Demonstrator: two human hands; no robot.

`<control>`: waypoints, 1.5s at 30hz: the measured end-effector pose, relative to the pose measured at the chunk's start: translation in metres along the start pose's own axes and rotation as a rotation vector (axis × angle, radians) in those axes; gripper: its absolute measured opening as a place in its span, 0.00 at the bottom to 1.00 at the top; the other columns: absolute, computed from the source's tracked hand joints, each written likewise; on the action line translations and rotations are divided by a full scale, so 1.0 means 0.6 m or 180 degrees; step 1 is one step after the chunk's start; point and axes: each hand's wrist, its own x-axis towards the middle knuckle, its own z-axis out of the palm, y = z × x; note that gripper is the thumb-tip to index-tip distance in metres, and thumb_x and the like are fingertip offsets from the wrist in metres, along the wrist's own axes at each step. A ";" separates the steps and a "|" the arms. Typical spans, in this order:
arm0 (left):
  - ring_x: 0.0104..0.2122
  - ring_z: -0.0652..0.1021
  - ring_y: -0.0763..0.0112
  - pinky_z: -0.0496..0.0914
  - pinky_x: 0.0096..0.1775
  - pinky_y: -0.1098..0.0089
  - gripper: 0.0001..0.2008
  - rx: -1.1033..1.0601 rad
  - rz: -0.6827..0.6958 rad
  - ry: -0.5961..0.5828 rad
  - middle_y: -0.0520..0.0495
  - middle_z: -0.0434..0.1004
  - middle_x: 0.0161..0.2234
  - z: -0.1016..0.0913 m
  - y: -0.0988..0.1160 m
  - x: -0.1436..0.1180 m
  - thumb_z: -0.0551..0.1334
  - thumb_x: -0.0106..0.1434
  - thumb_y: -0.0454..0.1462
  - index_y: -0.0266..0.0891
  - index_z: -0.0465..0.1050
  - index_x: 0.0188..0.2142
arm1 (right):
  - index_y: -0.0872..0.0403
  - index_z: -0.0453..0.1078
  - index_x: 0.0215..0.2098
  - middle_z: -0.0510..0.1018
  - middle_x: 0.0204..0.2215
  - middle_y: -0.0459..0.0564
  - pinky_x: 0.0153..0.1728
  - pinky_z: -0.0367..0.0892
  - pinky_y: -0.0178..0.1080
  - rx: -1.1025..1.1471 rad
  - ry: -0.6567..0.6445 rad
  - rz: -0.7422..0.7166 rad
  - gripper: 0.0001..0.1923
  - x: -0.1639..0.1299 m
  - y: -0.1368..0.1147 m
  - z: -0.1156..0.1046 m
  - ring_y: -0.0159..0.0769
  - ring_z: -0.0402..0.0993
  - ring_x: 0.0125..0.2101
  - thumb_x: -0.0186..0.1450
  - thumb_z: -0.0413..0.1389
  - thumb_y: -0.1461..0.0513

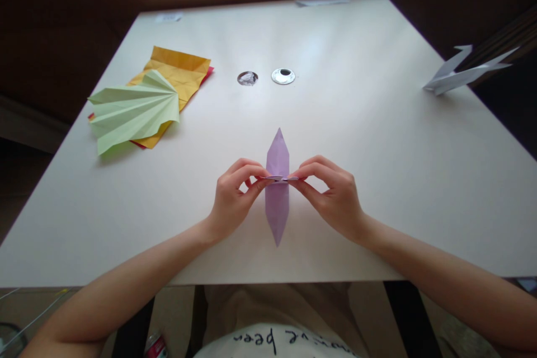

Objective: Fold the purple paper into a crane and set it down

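- The lilac folded paper lies near the table's near edge, centred, its points aimed far and near; the left hand and right hand pinch its middle from either side, fingertips closed on small flaps.
- An uneven pull could tear the thin flaps or skew the crease.
- The pale table is smooth, so the paper may slide.
- Far left lie a green pleated fan on orange sheets; far right, a white paper bird; the room around looks dim, with dark wood.
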 end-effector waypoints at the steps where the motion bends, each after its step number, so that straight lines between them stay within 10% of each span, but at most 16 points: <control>1: 0.31 0.72 0.78 0.67 0.29 0.76 0.02 -0.0005 0.0003 0.0002 0.51 0.72 0.30 0.000 0.000 0.000 0.63 0.58 0.32 0.39 0.72 0.30 | 0.53 0.70 0.28 0.72 0.26 0.45 0.29 0.66 0.34 0.0015 -0.0003 0.0008 0.04 0.000 0.000 0.000 0.30 0.70 0.28 0.58 0.58 0.68; 45: 0.32 0.73 0.74 0.71 0.30 0.74 0.02 -0.0464 -0.0523 -0.0002 0.50 0.72 0.31 0.006 -0.004 -0.009 0.61 0.60 0.36 0.40 0.72 0.32 | 0.51 0.69 0.31 0.75 0.26 0.44 0.31 0.68 0.36 -0.0168 0.0143 -0.0005 0.04 0.000 0.000 0.000 0.31 0.71 0.28 0.59 0.58 0.67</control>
